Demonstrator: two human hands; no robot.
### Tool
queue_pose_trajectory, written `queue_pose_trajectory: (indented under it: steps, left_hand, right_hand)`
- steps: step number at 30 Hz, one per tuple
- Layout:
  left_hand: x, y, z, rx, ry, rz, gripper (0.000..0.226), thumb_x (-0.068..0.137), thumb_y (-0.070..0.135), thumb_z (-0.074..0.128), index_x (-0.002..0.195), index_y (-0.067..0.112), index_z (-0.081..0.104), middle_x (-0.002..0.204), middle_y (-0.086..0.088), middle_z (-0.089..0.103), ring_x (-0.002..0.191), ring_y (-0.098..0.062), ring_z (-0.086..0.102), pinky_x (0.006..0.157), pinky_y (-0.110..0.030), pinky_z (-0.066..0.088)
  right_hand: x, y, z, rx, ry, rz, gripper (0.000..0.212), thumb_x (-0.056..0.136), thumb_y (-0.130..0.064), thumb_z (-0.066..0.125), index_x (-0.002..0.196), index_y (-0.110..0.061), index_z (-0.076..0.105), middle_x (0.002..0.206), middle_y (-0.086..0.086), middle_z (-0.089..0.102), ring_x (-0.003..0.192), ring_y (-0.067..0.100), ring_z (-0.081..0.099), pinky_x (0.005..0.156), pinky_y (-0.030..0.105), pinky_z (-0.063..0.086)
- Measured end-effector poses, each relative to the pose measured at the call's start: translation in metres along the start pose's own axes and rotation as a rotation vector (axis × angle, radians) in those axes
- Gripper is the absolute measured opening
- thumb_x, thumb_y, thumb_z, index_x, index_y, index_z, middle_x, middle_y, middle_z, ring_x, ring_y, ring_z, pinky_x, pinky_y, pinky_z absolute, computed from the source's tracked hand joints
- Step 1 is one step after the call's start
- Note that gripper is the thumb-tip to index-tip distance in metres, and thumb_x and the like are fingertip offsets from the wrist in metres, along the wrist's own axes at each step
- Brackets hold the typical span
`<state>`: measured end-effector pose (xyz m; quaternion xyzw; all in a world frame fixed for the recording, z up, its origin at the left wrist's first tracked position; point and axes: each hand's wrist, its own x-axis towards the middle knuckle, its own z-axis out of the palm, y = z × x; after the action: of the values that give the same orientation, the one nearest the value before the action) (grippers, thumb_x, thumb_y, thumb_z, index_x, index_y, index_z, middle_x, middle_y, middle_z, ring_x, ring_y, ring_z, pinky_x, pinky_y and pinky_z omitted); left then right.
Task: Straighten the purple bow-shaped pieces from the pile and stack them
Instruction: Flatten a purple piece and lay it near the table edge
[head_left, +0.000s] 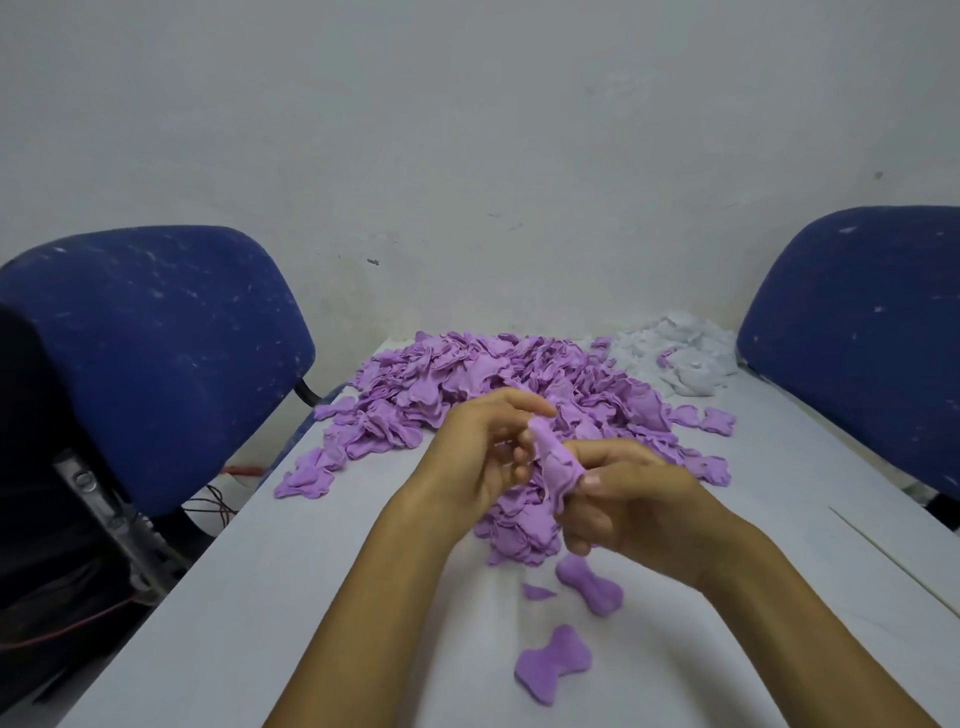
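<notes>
Pinching one purple piece (556, 467) upright, lengthwise top-to-bottom, are left hand (480, 457) and right hand (639, 506).

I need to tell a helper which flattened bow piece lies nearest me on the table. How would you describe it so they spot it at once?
Start at the big purple pile in the middle of the white table, then come toward the person, past both hands. The piece is the bow shape lying flat and alone nearest the table's front edge. Unlike the other flat bow just beyond it, it touches nothing and sits closest to the camera.
</notes>
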<state>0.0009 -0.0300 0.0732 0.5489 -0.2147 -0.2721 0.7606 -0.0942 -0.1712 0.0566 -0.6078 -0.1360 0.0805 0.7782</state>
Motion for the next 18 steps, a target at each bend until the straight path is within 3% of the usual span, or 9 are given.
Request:
queue_pose_trajectory:
  steps: [2,4,6,9,13,15,18]
  left_hand:
    - [-0.002,-0.001,-0.004,0.076,-0.158,0.108,0.024,0.093,0.017,0.049,0.088,0.009,0.071,0.078,0.001,0.067,0.068,-0.011,0.063,0.058,-0.022,0.05]
    - [-0.004,-0.002,-0.004,0.103,-0.26,0.202,0.019,0.091,0.024,0.057,0.089,0.013,0.073,0.091,-0.001,0.069,0.078,-0.012,0.065,0.066,-0.023,0.052]
    - [-0.005,-0.004,0.0,0.195,-0.219,0.329,0.013,0.086,0.015,0.065,0.079,0.021,0.074,0.081,0.003,0.069,0.072,-0.009,0.063,0.065,-0.02,0.05]
    - [-0.002,-0.005,-0.003,0.357,-0.058,0.491,0.029,0.085,0.002,0.067,0.067,0.024,0.071,0.067,0.01,0.065,0.063,-0.003,0.059,0.06,-0.015,0.047]
    - [-0.002,-0.006,-0.009,0.391,-0.016,0.528,0.02,0.086,0.007,0.07,0.073,0.022,0.071,0.07,0.008,0.067,0.064,-0.007,0.061,0.059,-0.02,0.052]
    - [-0.004,-0.008,-0.009,0.324,-0.078,0.492,0.002,0.082,0.021,0.073,0.081,0.02,0.074,0.076,0.004,0.071,0.069,-0.012,0.066,0.061,-0.026,0.055]
    - [-0.003,-0.01,-0.01,0.266,-0.13,0.444,0.016,0.076,0.027,0.074,0.088,0.017,0.076,0.084,0.0,0.072,0.077,-0.018,0.067,0.069,-0.031,0.057]
  right_hand:
    - [0.0,0.002,-0.001,0.107,-0.059,-0.05,0.014,0.078,-0.013,0.06,0.085,-0.002,0.064,0.058,0.003,0.045,0.055,0.016,0.043,0.058,0.028,0.046]
    - [0.0,0.004,-0.002,0.17,-0.061,-0.076,0.01,0.077,-0.014,0.069,0.083,-0.006,0.065,0.059,0.003,0.047,0.057,0.016,0.045,0.058,0.028,0.047]
    - [0.0,0.006,-0.004,0.196,-0.015,-0.076,0.022,0.076,-0.018,0.077,0.091,-0.004,0.068,0.06,0.004,0.049,0.058,0.015,0.047,0.058,0.028,0.049]
    - [0.001,0.01,-0.005,-0.014,0.162,-0.082,0.026,0.083,-0.017,0.069,0.108,-0.009,0.073,0.064,0.003,0.053,0.06,0.014,0.049,0.058,0.024,0.047]
    - [0.005,0.009,-0.001,-0.383,0.383,-0.239,0.018,0.082,-0.021,0.069,0.097,-0.022,0.079,0.071,0.0,0.066,0.063,0.011,0.054,0.056,0.021,0.043]
    - [0.005,0.007,0.001,-0.354,0.414,-0.313,0.014,0.08,-0.019,0.07,0.089,-0.022,0.079,0.072,0.001,0.071,0.059,0.009,0.056,0.053,0.019,0.045]
    - [0.001,0.0,0.004,-0.328,0.421,-0.338,0.007,0.078,-0.017,0.076,0.085,-0.018,0.079,0.074,0.009,0.072,0.062,0.016,0.062,0.053,0.024,0.05]
